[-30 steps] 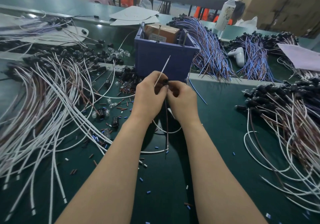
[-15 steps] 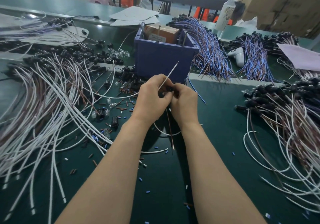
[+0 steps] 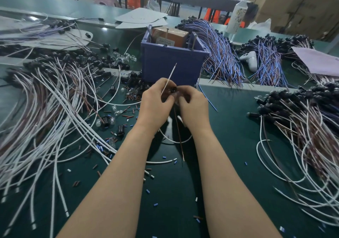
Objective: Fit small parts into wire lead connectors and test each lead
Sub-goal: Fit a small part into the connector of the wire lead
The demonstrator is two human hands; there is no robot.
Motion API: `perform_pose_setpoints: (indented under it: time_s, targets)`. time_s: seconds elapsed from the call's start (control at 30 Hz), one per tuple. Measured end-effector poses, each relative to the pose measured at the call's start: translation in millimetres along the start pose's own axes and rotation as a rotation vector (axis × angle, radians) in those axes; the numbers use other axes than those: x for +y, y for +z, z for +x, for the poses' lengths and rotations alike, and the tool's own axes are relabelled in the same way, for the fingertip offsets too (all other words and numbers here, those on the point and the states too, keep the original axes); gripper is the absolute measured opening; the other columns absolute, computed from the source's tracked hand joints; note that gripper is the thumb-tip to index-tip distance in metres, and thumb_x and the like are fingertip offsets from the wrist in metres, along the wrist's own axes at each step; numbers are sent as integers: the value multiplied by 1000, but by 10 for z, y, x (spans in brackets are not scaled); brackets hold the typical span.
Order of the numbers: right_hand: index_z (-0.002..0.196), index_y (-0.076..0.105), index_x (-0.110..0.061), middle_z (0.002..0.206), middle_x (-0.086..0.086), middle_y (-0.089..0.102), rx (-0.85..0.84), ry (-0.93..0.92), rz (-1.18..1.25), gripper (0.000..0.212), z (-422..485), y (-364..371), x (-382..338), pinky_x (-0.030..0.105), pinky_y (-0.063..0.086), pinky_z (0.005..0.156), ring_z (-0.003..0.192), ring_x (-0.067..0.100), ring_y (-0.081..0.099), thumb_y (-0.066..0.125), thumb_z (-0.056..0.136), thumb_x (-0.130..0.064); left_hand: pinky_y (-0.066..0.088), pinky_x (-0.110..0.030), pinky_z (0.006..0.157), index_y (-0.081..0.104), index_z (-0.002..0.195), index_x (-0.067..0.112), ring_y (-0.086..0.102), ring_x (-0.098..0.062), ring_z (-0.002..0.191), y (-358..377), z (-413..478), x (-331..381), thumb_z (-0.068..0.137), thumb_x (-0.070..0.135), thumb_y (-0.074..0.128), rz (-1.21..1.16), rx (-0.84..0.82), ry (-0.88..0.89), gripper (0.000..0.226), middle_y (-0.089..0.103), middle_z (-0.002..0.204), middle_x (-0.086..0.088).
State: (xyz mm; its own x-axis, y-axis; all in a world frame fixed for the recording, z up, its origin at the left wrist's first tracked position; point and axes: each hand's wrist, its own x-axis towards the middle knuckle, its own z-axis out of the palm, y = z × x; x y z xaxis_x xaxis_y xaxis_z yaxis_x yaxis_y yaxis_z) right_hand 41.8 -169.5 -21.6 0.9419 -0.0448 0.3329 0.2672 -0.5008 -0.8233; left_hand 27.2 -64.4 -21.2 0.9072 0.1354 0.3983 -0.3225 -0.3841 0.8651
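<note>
My left hand (image 3: 155,105) and my right hand (image 3: 192,107) meet over the green table, just in front of the blue box (image 3: 170,67). Between their fingertips sits a small black connector (image 3: 173,89). The left hand pinches it, and a white wire (image 3: 169,77) rises from that grip toward the box. My right hand's fingers curl against the connector's right side; what they hold is hidden. A brown wire (image 3: 178,131) hangs below the hands, and a white wire loop (image 3: 174,141) lies under the wrists.
A heap of white and brown leads (image 3: 45,118) covers the left, another heap (image 3: 302,127) the right. Blue-purple lead bundles (image 3: 220,54) lie behind the box. Small clear bulbs (image 3: 119,112), black connectors and cut sleeve bits litter the table. A white controller (image 3: 250,59) rests at the back right.
Both hands have stayed together at the connector with small finger shifts. The white wire end swung slightly right, then back toward upright.
</note>
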Motion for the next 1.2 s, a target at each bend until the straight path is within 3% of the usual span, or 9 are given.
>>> perform_pose_setpoints:
  time_s: [0.13,0.3,0.43,0.57,0.67,0.8,0.93,1.07,1.2]
  targets:
    - [104,58,-15,87,-6,64,92,61,222,17,18,-37,-28,15,50,78,85,9,62,59,90,-5,52,-19,78,61,97,9,66,-11,82,3,-5,-9,86,1,59,2,-1,11,14,69,87,1]
    - [90,66,-16,86,-1,68,95,101,361,15,46,-75,-34,26,55,83,84,12,66,61,88,-1,47,-13,73,62,98,10,62,-6,76,-3,1,-21,85,0,59,42,25,31,16,66,83,6]
    - [81,64,-17,79,-3,66,83,85,292,27,28,-55,-51,22,53,76,76,10,63,54,85,7,51,-16,76,63,98,13,65,-8,79,-1,10,-6,86,1,58,13,29,15,17,68,85,5]
    - [99,70,-7,96,9,69,15,50,151,20,-4,4,-76,27,53,84,89,17,65,56,85,0,45,-3,72,65,102,17,61,4,80,-10,14,0,88,5,61,-10,43,-11,19,65,89,11]
    - [103,70,-4,95,9,71,-25,77,227,22,7,2,-89,31,54,86,91,19,67,55,88,-1,45,-10,81,65,110,18,60,-7,89,-16,18,4,90,11,60,27,69,-4,22,64,102,1]
    - [96,71,-6,89,11,72,-134,227,590,20,6,3,-100,30,57,81,84,19,70,52,91,2,43,-25,95,65,117,15,58,-16,104,-16,29,26,94,17,56,77,97,-13,24,63,109,1]
    - [100,65,-7,91,14,69,2,271,535,18,39,5,-41,29,58,79,80,20,67,53,92,2,43,-19,88,64,117,13,60,-17,100,-29,26,20,95,17,54,88,97,-31,24,67,106,-1]
    - [98,58,-16,93,8,69,127,226,484,15,54,-30,6,32,56,83,86,20,68,61,89,-5,39,-35,93,62,119,22,51,-21,101,-41,30,10,94,20,54,258,127,-20,26,61,90,9]
    - [88,65,-16,85,5,69,104,148,543,13,49,-39,-20,27,55,79,81,16,67,63,87,-2,42,-6,71,61,105,16,58,-7,78,-36,39,-14,92,9,56,111,82,-7,15,63,85,11]
